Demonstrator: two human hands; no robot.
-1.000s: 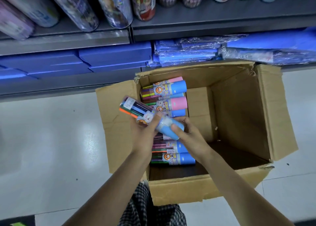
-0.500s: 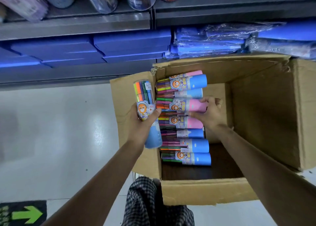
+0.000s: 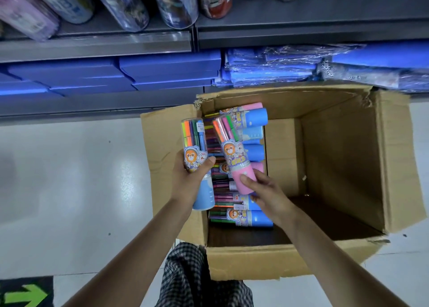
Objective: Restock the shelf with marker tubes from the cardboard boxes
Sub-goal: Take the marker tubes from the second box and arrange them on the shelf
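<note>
Picking step: left hand (image 3: 193,179) grips a blue tube (image 3: 197,165), right hand (image 3: 267,190) fingers pinch a pink tube (image 3: 234,158) over the box (image 3: 343,144). Next, likely lift both to the shelf (image 3: 301,25).

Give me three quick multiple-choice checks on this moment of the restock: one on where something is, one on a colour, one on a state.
1. Where do the marker tubes still in the cardboard box lie?
A. along its left wall
B. along its right wall
C. outside it, on the floor

2. What colour is the cap of the tube in the right hand?
A. green
B. pink
C. yellow

3. What is the left hand doing?
A. hanging empty
B. pressing flat on a flap
C. gripping a blue-capped tube

Answers: 1 A, the stacked tubes hug the left wall; 2 B, the pink-capped tube is pinched at its cap; 3 C, fingers wrap the tube.
</note>
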